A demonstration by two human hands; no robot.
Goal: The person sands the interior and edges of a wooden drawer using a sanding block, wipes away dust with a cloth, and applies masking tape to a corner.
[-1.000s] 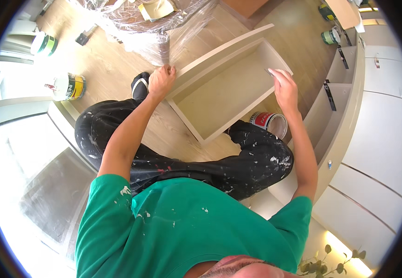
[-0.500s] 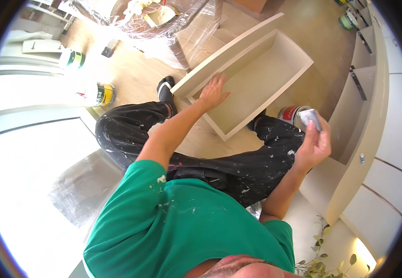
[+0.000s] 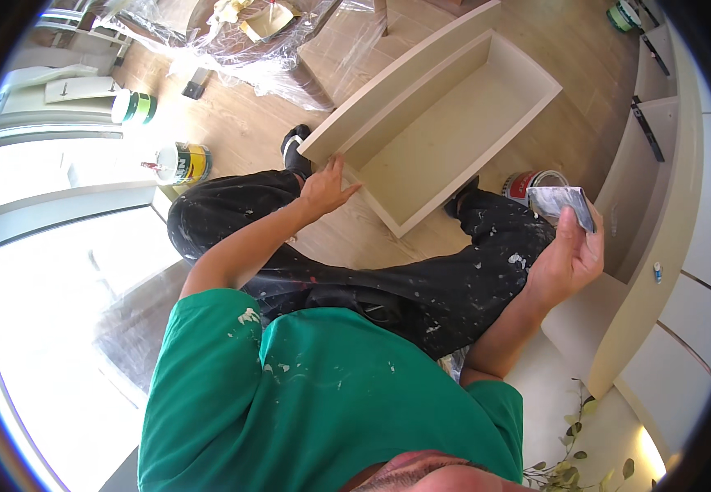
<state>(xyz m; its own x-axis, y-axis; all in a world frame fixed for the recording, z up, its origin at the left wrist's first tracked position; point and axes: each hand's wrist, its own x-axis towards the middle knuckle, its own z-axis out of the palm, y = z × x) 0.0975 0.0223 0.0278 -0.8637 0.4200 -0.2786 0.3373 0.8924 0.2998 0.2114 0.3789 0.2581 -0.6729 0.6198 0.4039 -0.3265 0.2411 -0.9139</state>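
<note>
A shallow, beige, rectangular wooden drawer with a long front panel (image 3: 446,123) is set on the floor beyond the knees, its hollow side turned up; inside, only the plain bottom board is seen. It is judged stiff, bulky and moderately heavy, best gripped by the two opposite short walls, with the painted faces easily scuffed. Its near left corner is touched by the left hand (image 3: 328,193), the fingers loosely spread, the thumb held apart. A thin, flat, grey rectangular pad, whitened on one face (image 3: 562,202), is pinched between thumb and fingers of the right hand (image 3: 567,258); it is judged light and slightly flexible, best held by its edges. Behind the pad, a round metal tin with a red label (image 3: 519,185) is partly covered, so its contents cannot be told. At left, a reddish stick is seen at a white bucket with a yellow-and-dark label (image 3: 194,164); farther off, a white-and-green tub (image 3: 136,108) is placed, its contents not shown.
</note>
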